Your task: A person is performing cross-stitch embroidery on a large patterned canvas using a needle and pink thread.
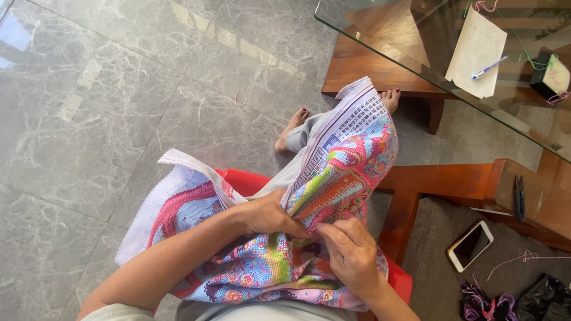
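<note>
Big stitched cloth (285, 238) lies bunched on lap, one end hanging over knee; could slide to floor if grip loosens.
Left hand (267, 217) squeezes fold tight.
Right hand (351, 252) pinches cloth edge; needle too small to see, could prick finger.

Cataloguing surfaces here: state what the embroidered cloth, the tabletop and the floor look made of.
Embroidered cloth: woven canvas, matte, a visible grid of coloured stitches, gripped by both hands. Tabletop: clear glass, glossy, wood showing through. Floor: polished grey veined tiles, likely marble or a lookalike.
</note>
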